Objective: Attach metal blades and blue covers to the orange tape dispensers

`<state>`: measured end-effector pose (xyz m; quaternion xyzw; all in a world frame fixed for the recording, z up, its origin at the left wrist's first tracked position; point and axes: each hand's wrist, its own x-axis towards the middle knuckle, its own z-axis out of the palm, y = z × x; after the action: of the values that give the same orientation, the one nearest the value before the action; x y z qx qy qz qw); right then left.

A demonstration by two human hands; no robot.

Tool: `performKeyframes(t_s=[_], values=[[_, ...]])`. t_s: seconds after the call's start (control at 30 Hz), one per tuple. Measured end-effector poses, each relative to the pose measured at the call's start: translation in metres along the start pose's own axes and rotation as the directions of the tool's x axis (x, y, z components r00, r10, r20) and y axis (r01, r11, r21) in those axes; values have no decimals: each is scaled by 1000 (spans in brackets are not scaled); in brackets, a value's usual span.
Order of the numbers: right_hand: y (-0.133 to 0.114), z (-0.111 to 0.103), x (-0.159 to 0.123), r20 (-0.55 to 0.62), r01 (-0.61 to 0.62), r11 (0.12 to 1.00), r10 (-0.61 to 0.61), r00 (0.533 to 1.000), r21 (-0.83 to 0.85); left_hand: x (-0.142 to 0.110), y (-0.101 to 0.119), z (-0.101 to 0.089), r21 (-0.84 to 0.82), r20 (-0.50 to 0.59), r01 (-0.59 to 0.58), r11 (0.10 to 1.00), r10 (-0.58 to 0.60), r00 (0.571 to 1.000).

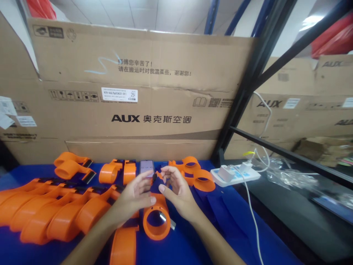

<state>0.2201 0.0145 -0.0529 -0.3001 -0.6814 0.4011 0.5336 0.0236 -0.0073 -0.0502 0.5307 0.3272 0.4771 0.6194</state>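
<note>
An orange tape dispenser (156, 229) is between my hands, its round hub towards me. Its far end, with a dark blue part (157, 184) and a small black piece, reaches up between my fingers. My right hand (178, 189) curls round that end, thumb against the dark blue part. On the other side, my left hand (137, 195) has its fingers apart, thumb pointing at the dispenser's body; whether it touches is unclear. A silvery strip (173, 224) shows beside the hub. A phone (146, 167) with a lit screen lies behind my hands.
Several orange dispensers (63, 224) line the left of the blue table surface (190, 243); others (204, 180) lie right of my hands. A white power strip (234, 175) with a trailing cable (252, 217) is at the right. A large cardboard sheet (154, 84) and black rack post (242, 95) stand behind.
</note>
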Motion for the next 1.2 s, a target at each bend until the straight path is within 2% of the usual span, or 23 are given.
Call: performKeyframes(t_s=[0.07,0.2,0.5,0.7,0.8,0.93,1.03,1.2], values=[[0,1,0,-5,13,999,-14,1000,-31,-2,0,2,12,14,-16,1000,16,1000],[-3,2,1,6,37,998,-37,999,-57,0,-4,3,48,-47,-29,998,32,998],[-2,3,3,22,19,1000,-19,1000,-18,3,-6,3,122,-78,-61,991,71,994],[-5,6,1,-7,3,1000,-3,1000,-17,4,-8,1,139,-112,-34,990,50,993],[-8,6,0,16,-5,1000,4,1000,14,5,-9,-3,141,-134,-26,990,45,990],[-7,5,0,12,-9,999,9,1000,36,5,-9,-4,139,-103,-20,990,35,994],[-5,6,0,0,-8,1000,8,1000,1,4,-8,-3,138,-90,-33,990,45,995],[-8,1,4,76,-32,991,43,996,-133,7,-11,-3,146,-145,-25,989,46,988]])
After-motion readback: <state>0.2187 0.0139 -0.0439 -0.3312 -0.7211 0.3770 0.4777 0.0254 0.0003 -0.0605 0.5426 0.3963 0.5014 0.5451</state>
